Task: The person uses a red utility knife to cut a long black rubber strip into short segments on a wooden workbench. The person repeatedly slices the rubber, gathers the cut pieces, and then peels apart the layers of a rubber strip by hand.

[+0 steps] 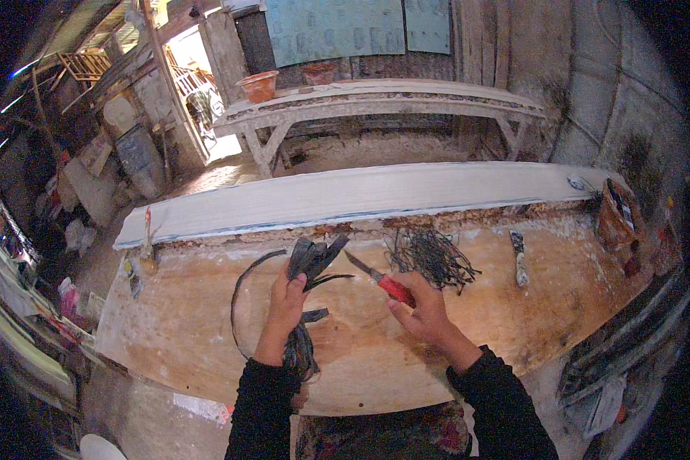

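Observation:
My left hand [287, 303] is closed around a bundle of dark, flat strips [312, 257] above the wooden board. The strips fan out past my fingers, and one long strip loops to the left; more of them hang below my wrist. In my right hand [422, 307] is a knife [395, 289] with a red handle and a dark pointed blade. Its blade points up and left toward the bundle, a small gap apart from it. Beyond my right hand a tangled heap of thin dark strips [435, 259] lies on the board. What the strips are made of, I cannot tell.
The wooden board [192, 322] spans the front, with a long white slab [345, 195] along its far side. A brush [148, 257] stands at left, a stained stick-like tool [520, 261] at right. A brown container [617, 211] sits far right. Behind, a bench [391, 103] carries an orange pot [259, 87].

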`<state>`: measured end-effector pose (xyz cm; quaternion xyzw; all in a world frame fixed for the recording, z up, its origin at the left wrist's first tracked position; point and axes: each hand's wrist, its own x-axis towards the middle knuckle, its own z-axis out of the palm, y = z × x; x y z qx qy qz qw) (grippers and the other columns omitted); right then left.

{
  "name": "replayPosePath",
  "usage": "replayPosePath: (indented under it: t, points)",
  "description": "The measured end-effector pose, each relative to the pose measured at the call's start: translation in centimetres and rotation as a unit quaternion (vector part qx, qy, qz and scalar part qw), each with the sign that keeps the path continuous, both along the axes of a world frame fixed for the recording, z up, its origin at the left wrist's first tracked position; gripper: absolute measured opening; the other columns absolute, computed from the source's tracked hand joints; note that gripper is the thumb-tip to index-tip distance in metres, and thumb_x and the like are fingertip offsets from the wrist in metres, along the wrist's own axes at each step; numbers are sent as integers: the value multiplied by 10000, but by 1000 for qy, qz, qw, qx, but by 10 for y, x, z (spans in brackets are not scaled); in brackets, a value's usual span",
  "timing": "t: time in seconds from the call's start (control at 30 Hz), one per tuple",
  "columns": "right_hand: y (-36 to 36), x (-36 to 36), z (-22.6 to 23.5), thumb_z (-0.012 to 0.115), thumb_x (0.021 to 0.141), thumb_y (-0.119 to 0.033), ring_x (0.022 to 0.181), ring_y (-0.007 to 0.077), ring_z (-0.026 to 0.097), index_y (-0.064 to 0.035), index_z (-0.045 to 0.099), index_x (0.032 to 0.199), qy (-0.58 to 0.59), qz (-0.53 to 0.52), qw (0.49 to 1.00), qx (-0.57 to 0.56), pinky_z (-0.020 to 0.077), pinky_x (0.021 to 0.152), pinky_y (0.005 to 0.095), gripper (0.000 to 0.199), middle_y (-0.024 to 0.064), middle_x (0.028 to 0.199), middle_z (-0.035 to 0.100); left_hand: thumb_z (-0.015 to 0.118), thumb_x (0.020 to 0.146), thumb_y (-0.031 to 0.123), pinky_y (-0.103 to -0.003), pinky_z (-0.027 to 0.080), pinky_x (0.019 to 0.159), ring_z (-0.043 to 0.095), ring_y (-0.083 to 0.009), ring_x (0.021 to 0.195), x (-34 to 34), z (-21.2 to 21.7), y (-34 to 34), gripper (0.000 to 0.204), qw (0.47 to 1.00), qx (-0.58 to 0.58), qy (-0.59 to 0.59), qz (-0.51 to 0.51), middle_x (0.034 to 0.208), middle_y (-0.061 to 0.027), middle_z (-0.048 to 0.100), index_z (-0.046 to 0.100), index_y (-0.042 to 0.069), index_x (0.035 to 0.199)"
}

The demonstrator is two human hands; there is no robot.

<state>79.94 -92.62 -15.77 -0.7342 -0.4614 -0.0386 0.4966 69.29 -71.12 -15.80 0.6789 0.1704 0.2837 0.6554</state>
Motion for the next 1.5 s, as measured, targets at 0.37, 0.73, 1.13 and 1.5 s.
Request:
replayPosePath:
  t: [0.37,0.73,1.13,1.5]
  points:
    - [-2,23,-5,656,583,-70,698,245,529,-108,550,970,-265,-57,962,33,375,605,361,403,79,851,563,450,814,261,-204,354,450,441,-93,493,-12,5,6,285,976,-79,163,-120,663,-36,494,496,-13,875]
    - [-4,22,-3,689,576,-50,702,207,522,-130,549,934,-344,-34,935,82,366,609,343,394,37,858,563,423,820,228,-213,167,366,257,-45,392,-13,22,-14,199,962,-139,172,-162,485,47,327,452,60,718]
    - [-2,28,-8,692,554,-59,718,218,519,-135,552,902,-368,-31,925,88,369,629,354,383,25,861,552,369,848,242,-218,152,360,243,-38,386,-13,23,-13,238,947,-143,181,-222,475,63,307,443,70,702]
    - [-4,26,-8,685,567,-47,677,205,521,-139,557,908,-339,8,936,99,374,588,328,376,35,845,555,357,861,277,-213,157,318,238,-42,339,-19,19,-23,253,916,-287,119,-255,439,47,311,448,62,763]
